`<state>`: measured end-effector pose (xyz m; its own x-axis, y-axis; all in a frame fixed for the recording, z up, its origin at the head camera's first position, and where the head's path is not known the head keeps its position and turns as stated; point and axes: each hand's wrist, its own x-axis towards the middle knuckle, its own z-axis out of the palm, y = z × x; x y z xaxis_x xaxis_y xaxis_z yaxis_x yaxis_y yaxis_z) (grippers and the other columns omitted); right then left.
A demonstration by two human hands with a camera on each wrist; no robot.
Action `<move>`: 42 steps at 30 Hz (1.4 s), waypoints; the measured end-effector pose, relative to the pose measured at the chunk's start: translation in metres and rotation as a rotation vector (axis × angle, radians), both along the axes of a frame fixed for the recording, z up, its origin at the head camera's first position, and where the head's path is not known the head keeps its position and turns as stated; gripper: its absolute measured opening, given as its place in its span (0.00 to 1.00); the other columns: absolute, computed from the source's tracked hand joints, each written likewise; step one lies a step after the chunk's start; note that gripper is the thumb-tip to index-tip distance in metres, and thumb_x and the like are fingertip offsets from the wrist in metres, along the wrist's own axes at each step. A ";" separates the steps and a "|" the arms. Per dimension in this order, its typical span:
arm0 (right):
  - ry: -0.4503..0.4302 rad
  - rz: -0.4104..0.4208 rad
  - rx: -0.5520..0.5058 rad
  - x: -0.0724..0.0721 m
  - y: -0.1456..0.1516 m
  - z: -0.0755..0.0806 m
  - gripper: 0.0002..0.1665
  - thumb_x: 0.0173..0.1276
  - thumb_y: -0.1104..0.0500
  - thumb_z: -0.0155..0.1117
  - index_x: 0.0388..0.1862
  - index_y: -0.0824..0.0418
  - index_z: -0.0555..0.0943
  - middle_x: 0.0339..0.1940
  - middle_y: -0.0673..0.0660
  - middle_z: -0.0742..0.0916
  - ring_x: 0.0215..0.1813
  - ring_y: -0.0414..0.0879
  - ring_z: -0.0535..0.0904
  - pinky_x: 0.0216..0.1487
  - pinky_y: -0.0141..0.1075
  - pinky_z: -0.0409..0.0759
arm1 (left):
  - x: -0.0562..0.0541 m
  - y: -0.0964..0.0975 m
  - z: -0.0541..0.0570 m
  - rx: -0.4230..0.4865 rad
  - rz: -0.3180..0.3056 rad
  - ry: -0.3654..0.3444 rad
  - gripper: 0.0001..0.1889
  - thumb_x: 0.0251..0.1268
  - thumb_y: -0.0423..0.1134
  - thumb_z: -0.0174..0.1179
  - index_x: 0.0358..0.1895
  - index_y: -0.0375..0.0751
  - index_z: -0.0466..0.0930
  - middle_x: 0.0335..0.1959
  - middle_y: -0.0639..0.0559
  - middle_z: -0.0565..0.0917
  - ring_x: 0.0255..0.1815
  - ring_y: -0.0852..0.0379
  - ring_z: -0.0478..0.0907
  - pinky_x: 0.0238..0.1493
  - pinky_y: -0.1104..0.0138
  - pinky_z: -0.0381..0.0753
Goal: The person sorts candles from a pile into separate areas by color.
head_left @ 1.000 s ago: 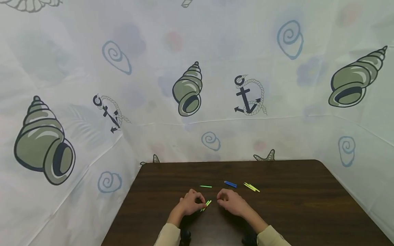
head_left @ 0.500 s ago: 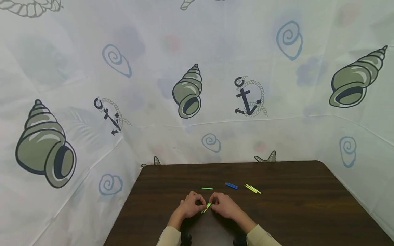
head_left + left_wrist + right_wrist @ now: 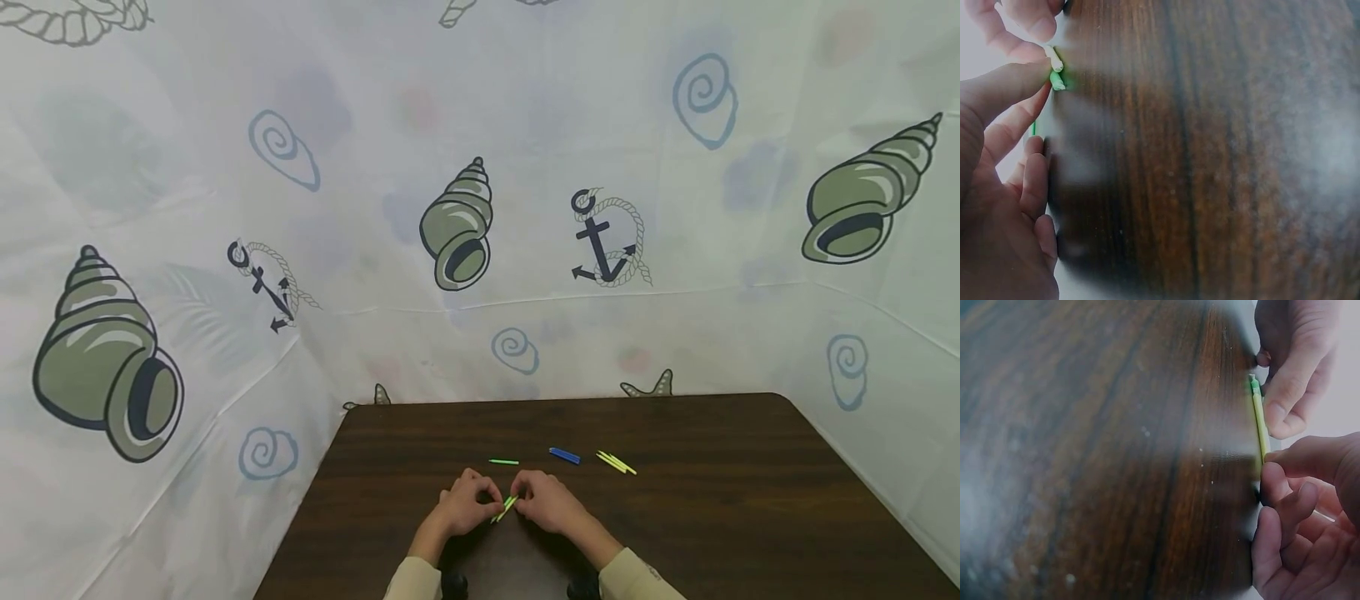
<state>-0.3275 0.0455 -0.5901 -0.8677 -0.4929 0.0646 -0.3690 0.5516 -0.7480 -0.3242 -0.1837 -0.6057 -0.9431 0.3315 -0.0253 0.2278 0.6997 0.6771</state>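
Thin coloured sticks lie between two bare hands near the front of the dark wooden table (image 3: pixel 712 500). My left hand (image 3: pixel 467 504) pinches a green stick (image 3: pixel 1057 81) between thumb and index finger. Alongside it, slanting the same way, is a yellow stick (image 3: pixel 1260 422). My right hand (image 3: pixel 551 506) pinches the yellow stick's far end with thumb and index finger; its other fingers curl loosely in the right wrist view. Fingertips hide parts of both sticks, and whether more sticks lie under them I cannot tell.
Behind the hands lie a single green stick (image 3: pixel 503 462), a group of blue sticks (image 3: pixel 565 456) side by side, and several yellow sticks (image 3: pixel 617 462) farther right. A pale shell-and-anchor cloth (image 3: pixel 525 250) hangs behind the table.
My right hand has moved left and now pinches the yellow stick's far end. My left hand has stayed at the sticks. Over the last half second both hands have barely moved.
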 end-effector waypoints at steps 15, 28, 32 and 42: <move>-0.062 -0.005 0.126 -0.002 -0.021 0.012 0.05 0.74 0.58 0.71 0.39 0.47 0.88 0.32 0.45 0.86 0.30 0.42 0.78 0.32 0.43 0.73 | 0.007 -0.002 0.002 0.015 0.015 0.031 0.08 0.70 0.51 0.71 0.31 0.63 0.84 0.48 0.56 0.72 0.52 0.52 0.70 0.50 0.42 0.60; -0.129 0.194 0.106 -0.012 -0.017 0.019 0.04 0.76 0.65 0.64 0.39 0.59 0.83 0.27 0.49 0.83 0.27 0.42 0.78 0.30 0.39 0.76 | 0.009 -0.008 0.001 0.026 0.031 0.002 0.10 0.70 0.59 0.71 0.32 0.66 0.84 0.49 0.57 0.72 0.52 0.54 0.69 0.51 0.45 0.59; -0.146 0.289 0.133 -0.021 -0.014 0.021 0.07 0.78 0.66 0.61 0.39 0.58 0.85 0.29 0.48 0.83 0.26 0.41 0.75 0.31 0.38 0.77 | 0.009 -0.008 0.001 0.031 0.033 -0.014 0.10 0.69 0.60 0.72 0.32 0.67 0.84 0.50 0.58 0.72 0.52 0.53 0.69 0.53 0.43 0.59; -0.147 0.423 0.169 -0.091 -0.007 -0.053 0.05 0.73 0.55 0.69 0.36 0.45 0.87 0.24 0.42 0.85 0.22 0.36 0.74 0.28 0.33 0.76 | 0.009 -0.002 0.001 0.014 0.025 0.007 0.11 0.68 0.60 0.72 0.30 0.67 0.84 0.49 0.59 0.73 0.53 0.53 0.70 0.57 0.38 0.61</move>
